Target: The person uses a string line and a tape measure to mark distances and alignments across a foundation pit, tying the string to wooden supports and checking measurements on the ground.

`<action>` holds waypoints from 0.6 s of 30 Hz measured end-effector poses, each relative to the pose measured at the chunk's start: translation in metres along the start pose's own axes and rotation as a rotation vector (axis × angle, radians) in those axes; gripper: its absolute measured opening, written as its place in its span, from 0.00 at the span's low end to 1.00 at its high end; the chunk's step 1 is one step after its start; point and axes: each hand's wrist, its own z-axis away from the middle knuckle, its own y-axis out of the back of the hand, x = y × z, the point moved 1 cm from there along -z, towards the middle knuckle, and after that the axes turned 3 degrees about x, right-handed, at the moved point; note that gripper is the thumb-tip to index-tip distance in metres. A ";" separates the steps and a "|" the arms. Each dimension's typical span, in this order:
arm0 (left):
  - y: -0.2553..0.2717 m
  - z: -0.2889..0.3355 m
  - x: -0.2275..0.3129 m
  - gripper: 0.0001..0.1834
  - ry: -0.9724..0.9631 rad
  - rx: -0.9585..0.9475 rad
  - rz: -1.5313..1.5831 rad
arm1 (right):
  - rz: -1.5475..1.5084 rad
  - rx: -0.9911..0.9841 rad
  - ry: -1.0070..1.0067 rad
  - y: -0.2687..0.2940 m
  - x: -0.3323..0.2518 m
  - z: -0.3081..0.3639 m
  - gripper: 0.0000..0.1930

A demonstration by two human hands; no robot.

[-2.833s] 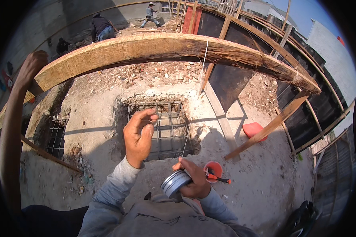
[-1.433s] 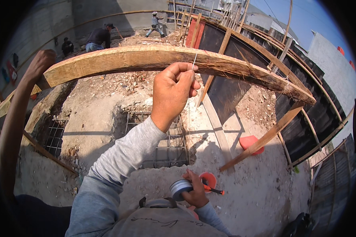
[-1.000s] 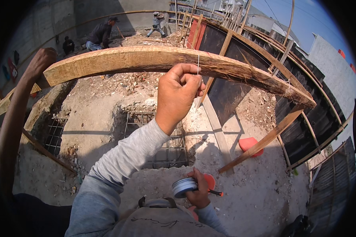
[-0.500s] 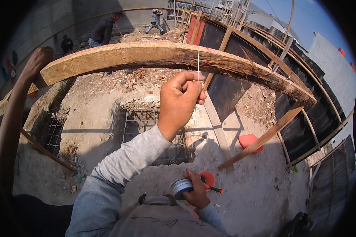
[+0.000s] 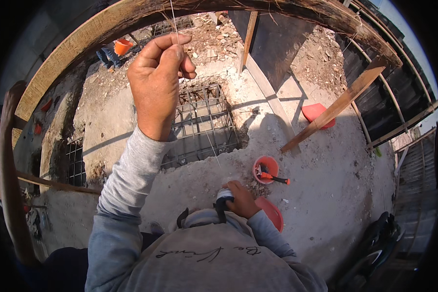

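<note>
My left hand (image 5: 155, 82) is raised below a long rough wooden beam (image 5: 68, 61), thumb and fingers pinched on a thin white string (image 5: 173, 19). The string hangs from the beam, passes through the pinch and slants down toward my waist. Low in front of my body, my right hand (image 5: 243, 200) is wrapped round a spool of string (image 5: 224, 194), partly hidden by the fingers and a dark strap. At the far left another person's bare arm (image 5: 9, 170) reaches up to the beam's end.
A red bucket (image 5: 274, 165) holds a tool with a red-and-black handle (image 5: 277, 179); a red basin (image 5: 272, 214) lies nearer. A slanted wooden prop (image 5: 338, 104) meets the beam. Steel bars (image 5: 204, 124) cover a pit. Behind, a person's legs (image 5: 109, 57) stand beside an orange bucket (image 5: 123, 46).
My view has tipped downward, so the beam sits higher in the picture. My left hand appears farther left and higher, still pinching the string. My right hand keeps the spool, now closer to my body.
</note>
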 end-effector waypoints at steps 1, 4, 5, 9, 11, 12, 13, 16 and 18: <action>0.001 0.001 -0.002 0.11 0.011 0.013 -0.002 | -0.025 -0.011 -0.015 -0.007 0.010 0.005 0.27; 0.003 0.002 -0.006 0.09 0.002 0.048 -0.008 | -0.085 -0.042 -0.048 -0.025 0.037 0.015 0.24; 0.005 0.005 -0.008 0.09 0.004 0.056 -0.018 | -0.092 -0.052 -0.064 -0.030 0.042 0.019 0.23; 0.007 0.022 -0.015 0.09 0.004 0.082 -0.026 | -0.195 -0.018 -0.030 -0.041 0.056 0.032 0.21; 0.008 0.026 -0.019 0.09 -0.001 0.084 0.025 | -0.227 -0.007 -0.052 -0.043 0.060 0.037 0.21; 0.004 0.029 -0.018 0.09 0.009 0.088 0.020 | -0.265 0.012 -0.065 -0.046 0.061 0.040 0.21; 0.003 0.030 -0.020 0.09 0.032 0.093 0.013 | -0.297 0.032 -0.077 -0.047 0.062 0.042 0.21; 0.001 0.038 -0.030 0.08 0.113 0.101 0.019 | -0.337 0.134 -0.110 -0.053 0.066 0.049 0.21; 0.005 0.046 -0.040 0.08 0.140 0.081 0.054 | -0.346 0.210 -0.161 -0.056 0.065 0.057 0.21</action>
